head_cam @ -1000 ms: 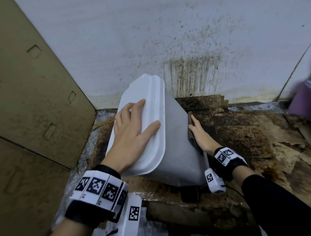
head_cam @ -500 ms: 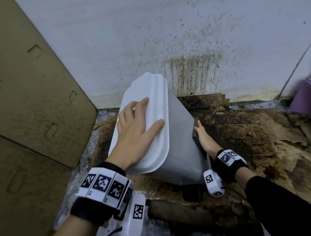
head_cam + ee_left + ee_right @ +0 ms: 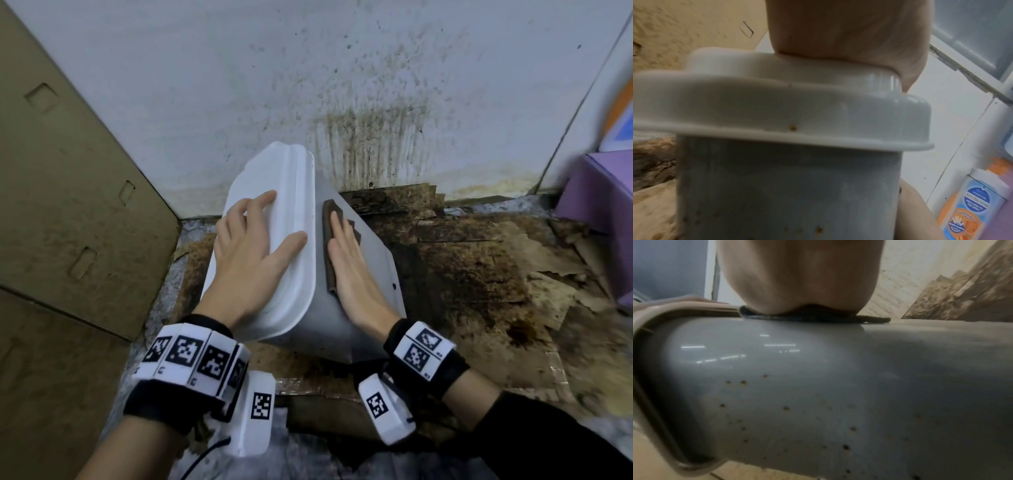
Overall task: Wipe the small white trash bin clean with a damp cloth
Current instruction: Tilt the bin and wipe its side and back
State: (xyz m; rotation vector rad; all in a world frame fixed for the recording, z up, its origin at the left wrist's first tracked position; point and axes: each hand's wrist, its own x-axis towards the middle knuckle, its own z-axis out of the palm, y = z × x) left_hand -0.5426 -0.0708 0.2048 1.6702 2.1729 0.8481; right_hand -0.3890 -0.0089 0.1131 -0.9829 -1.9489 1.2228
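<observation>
The small white trash bin [image 3: 368, 274] is tipped over toward the left, its lid [image 3: 294, 212] facing left. My left hand [image 3: 253, 246] lies flat on the lid with fingers spread and straight. My right hand [image 3: 349, 260] presses a dark brown cloth [image 3: 329, 240] flat against the bin's upper side, just right of the lid rim. In the right wrist view the cloth [image 3: 813, 318] is squashed under the palm, and small brown specks dot the bin wall [image 3: 818, 402]. The left wrist view shows the lid rim [image 3: 777, 113] with the palm on top.
A stained white wall [image 3: 342, 102] stands right behind the bin. Cardboard panels [image 3: 68, 205] lean at the left. Dirty, soaked cardboard [image 3: 479, 274] covers the floor. A purple box [image 3: 596, 212] sits at the right, and an orange and blue bottle [image 3: 970, 211] stands beside it.
My right hand has slid the cloth from the bin's far right side up onto its upper face beside the lid. The left hand stays on the lid.
</observation>
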